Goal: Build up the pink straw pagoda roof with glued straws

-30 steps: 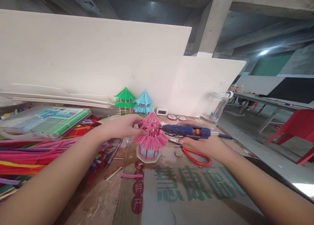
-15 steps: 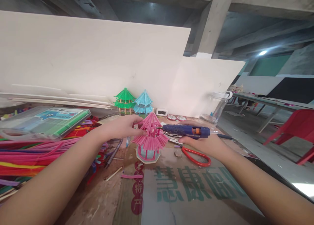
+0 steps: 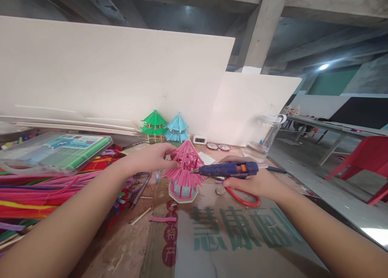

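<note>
A pink two-tiered pavilion model (image 3: 184, 175) stands upright on a pale polygonal base at the centre. My left hand (image 3: 162, 156) grips its upper left side, with thumb and fingers on the pink roof part. In my right hand (image 3: 242, 181) is a blue glue gun (image 3: 227, 170) with an orange part. Its tip points left and lies at the right side of the pavilion, near the top of the lower roof. Whether the tip touches the pink strips cannot be made out. Red-handled scissors (image 3: 245, 201) lie below my right hand, partly covered by it.
Green (image 3: 154, 126) and light blue (image 3: 178, 128) pavilion models stand behind, beside a small digital clock (image 3: 199, 139). Colourful fuzzy stems (image 3: 45, 193) and a plastic case (image 3: 54, 150) fill the left. A clear jug (image 3: 263, 138) stands back right, and printed cardboard (image 3: 236, 257) lies in front.
My right hand has lowered the glue gun slightly, bringing its tip down and left from the upper tier to the lower roof. My left hand has stayed on the pavilion.
</note>
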